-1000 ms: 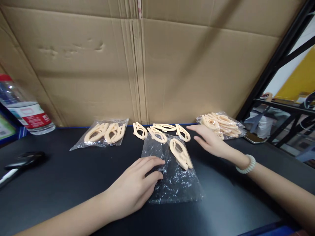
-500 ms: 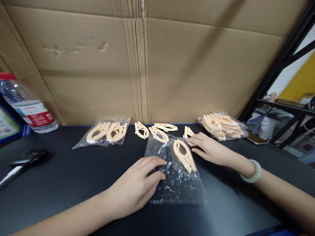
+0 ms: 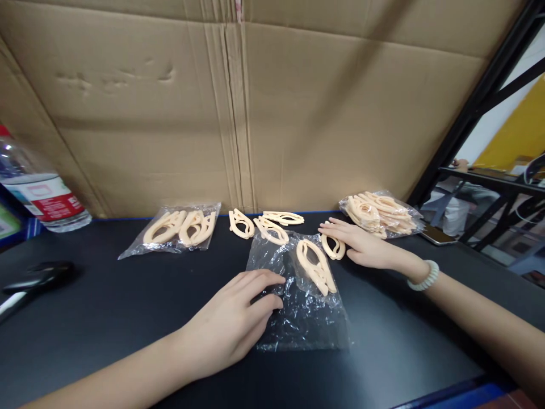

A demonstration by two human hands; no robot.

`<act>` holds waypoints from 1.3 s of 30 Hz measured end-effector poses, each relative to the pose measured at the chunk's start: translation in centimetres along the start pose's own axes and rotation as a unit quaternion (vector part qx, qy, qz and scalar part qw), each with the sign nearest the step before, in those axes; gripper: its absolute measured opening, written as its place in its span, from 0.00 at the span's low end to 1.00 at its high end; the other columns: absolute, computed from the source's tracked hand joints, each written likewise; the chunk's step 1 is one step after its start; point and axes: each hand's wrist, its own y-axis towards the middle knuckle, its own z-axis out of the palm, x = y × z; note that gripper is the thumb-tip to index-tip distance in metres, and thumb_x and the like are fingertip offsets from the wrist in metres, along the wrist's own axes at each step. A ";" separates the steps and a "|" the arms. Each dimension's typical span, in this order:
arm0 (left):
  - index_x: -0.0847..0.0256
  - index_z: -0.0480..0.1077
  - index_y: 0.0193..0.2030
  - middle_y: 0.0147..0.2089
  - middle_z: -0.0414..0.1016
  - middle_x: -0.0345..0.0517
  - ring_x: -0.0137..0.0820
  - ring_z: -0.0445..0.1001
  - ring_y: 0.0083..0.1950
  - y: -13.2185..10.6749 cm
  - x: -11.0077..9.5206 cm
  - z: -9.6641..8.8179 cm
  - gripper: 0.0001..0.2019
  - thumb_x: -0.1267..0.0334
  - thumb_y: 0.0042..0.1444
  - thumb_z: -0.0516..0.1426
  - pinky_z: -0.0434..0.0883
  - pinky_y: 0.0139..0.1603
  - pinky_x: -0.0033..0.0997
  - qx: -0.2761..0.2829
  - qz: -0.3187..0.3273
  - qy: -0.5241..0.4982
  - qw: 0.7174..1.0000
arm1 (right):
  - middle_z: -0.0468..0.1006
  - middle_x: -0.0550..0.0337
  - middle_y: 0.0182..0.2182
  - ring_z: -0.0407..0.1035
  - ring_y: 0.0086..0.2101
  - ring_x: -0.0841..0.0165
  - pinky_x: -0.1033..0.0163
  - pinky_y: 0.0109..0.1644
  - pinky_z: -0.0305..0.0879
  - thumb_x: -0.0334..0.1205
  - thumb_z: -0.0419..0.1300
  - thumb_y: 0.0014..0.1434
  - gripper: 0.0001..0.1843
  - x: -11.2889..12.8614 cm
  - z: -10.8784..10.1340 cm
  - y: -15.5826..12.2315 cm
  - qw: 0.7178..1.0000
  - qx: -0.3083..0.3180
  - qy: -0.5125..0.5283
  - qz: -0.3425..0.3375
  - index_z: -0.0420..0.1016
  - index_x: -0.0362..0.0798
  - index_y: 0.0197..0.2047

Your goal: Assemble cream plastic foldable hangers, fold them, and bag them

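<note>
A clear plastic bag (image 3: 304,324) lies flat before me, with a beige folded plastic hanger (image 3: 315,267) at its upper right; whether that hanger is inside or on top, I cannot tell. My left hand (image 3: 238,315) rests on the bag's left side, thumb and forefinger apart, other fingers partly hidden. Stretched out flat, the fingers of my right hand (image 3: 361,241) touch the top of another folded hanger (image 3: 333,245) just right of the bag. Behind the bag are three loose hangers: a left one (image 3: 242,224), a middle one (image 3: 272,232) and a rear one (image 3: 284,217).
A bag of two hangers (image 3: 181,227) lies at the back left, and a fuller bag of hangers (image 3: 381,213) at the back right beside a phone (image 3: 438,236). A water bottle (image 3: 46,196) and a black-headed tool (image 3: 38,276) are at left. Cardboard (image 3: 170,113) walls the back.
My right hand has shifted up off the hanger beside the bag, which now shows its loop and lies turned. My left hand stays on the bag. The view has swung slightly.
</note>
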 end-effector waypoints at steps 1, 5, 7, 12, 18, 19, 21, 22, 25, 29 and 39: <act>0.61 0.68 0.48 0.59 0.67 0.54 0.42 0.65 0.61 0.0 0.0 0.0 0.13 0.76 0.62 0.49 0.69 0.59 0.44 -0.002 0.001 0.001 1.000 | 0.62 0.52 0.65 0.47 0.67 0.54 0.40 0.68 0.50 0.21 0.48 0.45 0.44 -0.1 0.1 0.0 1.000 0.005 -0.006 0.009 0.60 0.47 0.66; 0.60 0.69 0.48 0.58 0.68 0.55 0.42 0.66 0.61 0.0 -0.2 -0.2 0.13 0.76 0.61 0.49 0.70 0.58 0.45 -0.010 0.006 0.011 1.000 | 0.69 0.46 0.58 0.58 0.62 0.51 0.42 0.63 0.59 0.23 0.50 0.47 0.36 0.3 -0.6 -0.2 0.998 0.017 -0.036 0.039 0.68 0.44 0.61; 0.60 0.69 0.48 0.58 0.69 0.55 0.42 0.67 0.60 0.1 -0.2 -0.3 0.13 0.76 0.61 0.50 0.70 0.58 0.45 -0.014 0.008 0.015 1.000 | 0.72 0.46 0.53 0.67 0.54 0.53 0.47 0.59 0.65 0.24 0.52 0.47 0.35 0.8 -1.6 -0.5 0.997 0.046 -0.032 0.057 0.69 0.44 0.60; 0.61 0.67 0.52 0.57 0.70 0.55 0.41 0.68 0.60 0.1 -0.2 -0.2 0.13 0.75 0.62 0.50 0.70 0.58 0.43 -0.029 0.010 0.023 0.999 | 0.76 0.50 0.44 0.73 0.41 0.60 0.57 0.46 0.70 0.25 0.55 0.45 0.32 1.5 -3.5 -1.2 0.989 0.099 -0.004 0.108 0.73 0.46 0.55; 0.62 0.65 0.55 0.57 0.70 0.55 0.40 0.68 0.60 0.1 -0.2 -0.1 0.15 0.75 0.63 0.50 0.70 0.59 0.43 -0.029 0.009 0.021 0.999 | 0.76 0.53 0.43 0.72 0.40 0.60 0.59 0.44 0.69 0.25 0.55 0.43 0.34 2.1 -3.8 -1.3 0.986 0.122 0.015 0.116 0.73 0.48 0.55; 0.62 0.65 0.55 0.57 0.70 0.55 0.40 0.68 0.59 0.1 -0.2 -0.1 0.15 0.74 0.63 0.50 0.70 0.59 0.43 -0.029 0.009 0.020 0.999 | 0.76 0.53 0.43 0.72 0.41 0.60 0.59 0.44 0.68 0.25 0.55 0.45 0.33 2.2 -3.8 -1.3 0.985 0.125 0.019 0.117 0.73 0.48 0.56; 0.62 0.65 0.55 0.57 0.70 0.55 0.40 0.68 0.59 0.1 -0.2 -0.1 0.15 0.74 0.63 0.50 0.70 0.59 0.43 -0.029 0.009 0.019 0.999 | 0.77 0.52 0.44 0.72 0.42 0.60 0.59 0.46 0.68 0.26 0.54 0.48 0.31 2.3 -4.0 -1.4 0.984 0.129 0.031 0.122 0.72 0.47 0.56; 0.62 0.65 0.55 0.57 0.70 0.55 0.40 0.68 0.59 0.2 -0.2 -0.1 0.15 0.74 0.63 0.50 0.71 0.59 0.42 -0.030 0.009 0.019 0.999 | 0.77 0.52 0.45 0.72 0.42 0.61 0.59 0.46 0.68 0.26 0.54 0.49 0.30 2.3 -4.1 -1.4 0.983 0.130 0.038 0.126 0.72 0.46 0.56; 0.61 0.66 0.55 0.57 0.71 0.55 0.40 0.69 0.59 0.1 -0.2 -0.1 0.15 0.74 0.63 0.50 0.71 0.58 0.42 -0.029 0.008 0.022 0.999 | 0.79 0.52 0.44 0.72 0.39 0.63 0.61 0.42 0.68 0.30 0.54 0.54 0.25 2.0 -4.4 -1.4 0.979 0.132 0.059 0.141 0.72 0.45 0.56; 0.61 0.67 0.54 0.57 0.71 0.55 0.40 0.70 0.58 0.2 -0.3 -0.2 0.15 0.74 0.62 0.50 0.72 0.58 0.43 -0.033 0.009 0.021 0.999 | 0.80 0.55 0.35 0.72 0.32 0.66 0.64 0.34 0.66 0.36 0.51 0.61 0.20 1.3 -4.3 -1.3 0.979 0.112 0.057 0.158 0.73 0.45 0.54; 0.61 0.68 0.53 0.56 0.72 0.54 0.40 0.72 0.57 0.2 -0.2 -0.2 0.15 0.74 0.62 0.51 0.73 0.56 0.41 -0.040 0.011 0.022 0.999 | 0.81 0.55 0.35 0.74 0.32 0.66 0.63 0.36 0.67 0.32 0.52 0.58 0.18 0.5 -3.0 -0.4 0.979 0.048 0.030 0.193 0.75 0.45 0.49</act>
